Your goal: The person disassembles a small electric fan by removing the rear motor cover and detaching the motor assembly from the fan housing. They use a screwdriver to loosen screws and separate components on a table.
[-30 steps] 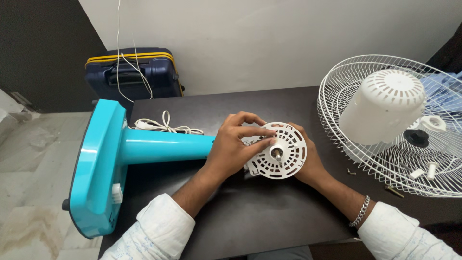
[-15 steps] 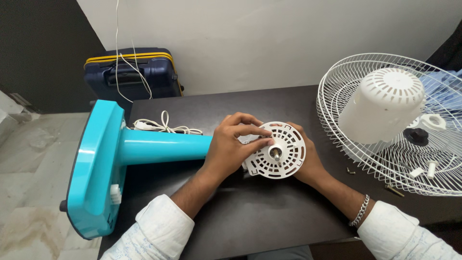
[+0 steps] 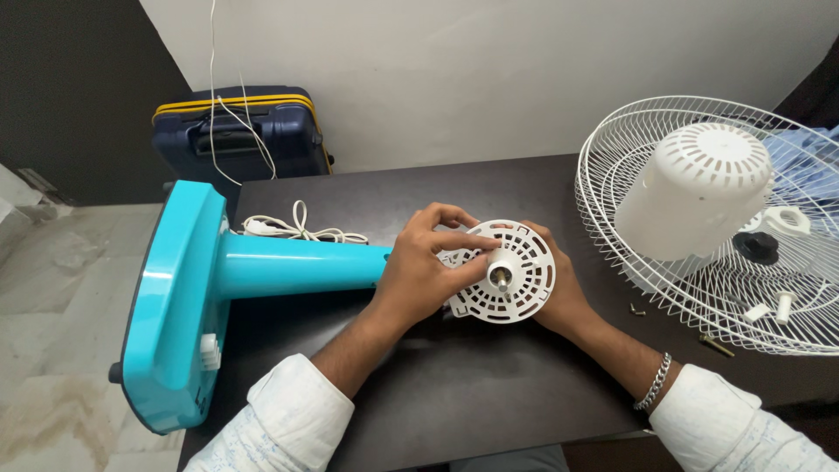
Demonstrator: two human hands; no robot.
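Observation:
A turquoise fan stand lies on its side across a dark table, its round base hanging past the left edge. At its right end sits the white slotted motor front plate with a metal shaft in the middle. My left hand grips the plate's left rim, fingers curled over the top. My right hand cups the plate from the right and behind, mostly hidden by it.
A white wire fan guard lies at the right with a white motor cover, a black knob and small white parts in it. Loose screws lie beside it. A white cord is coiled behind the stand. A navy suitcase stands on the floor.
The plate and my fingers have shifted slightly; my left fingers moved a little along the rim. The stand stays put.

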